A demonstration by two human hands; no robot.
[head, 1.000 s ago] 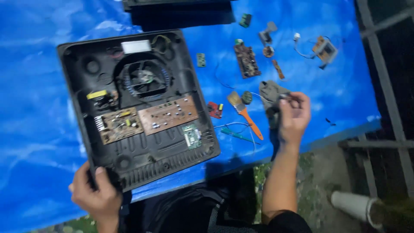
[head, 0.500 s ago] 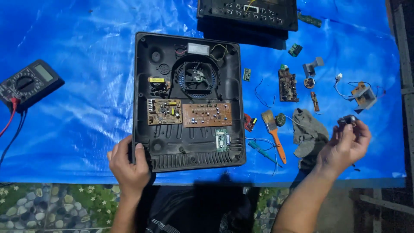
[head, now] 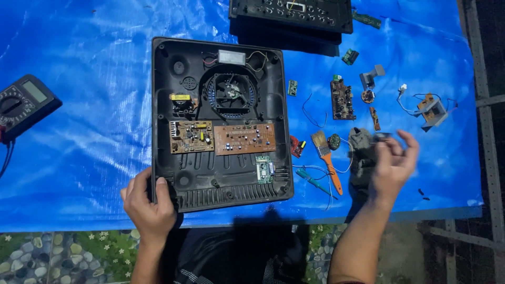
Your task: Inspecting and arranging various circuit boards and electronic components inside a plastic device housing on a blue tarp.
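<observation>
The opened black appliance casing [head: 221, 121] lies flat on the blue tarp [head: 89, 105], its inside facing up, and the left hand [head: 149, 202] grips its near left corner, thumb over the rim and fingers curled beneath. The right hand [head: 392, 163] hovers off to the right above the tarp, fingers half curled — it may pinch a small dark part at the fingertips, though blur makes that hard to tell. Just beside this hand lie a grey rag [head: 362, 155] and an orange-handled brush [head: 327, 158]. Inside the casing sit a round fan [head: 230, 93] and two brown circuit boards [head: 223, 138]. Further out — loose boards and parts to the right, a multimeter [head: 23, 102] at the far left
</observation>
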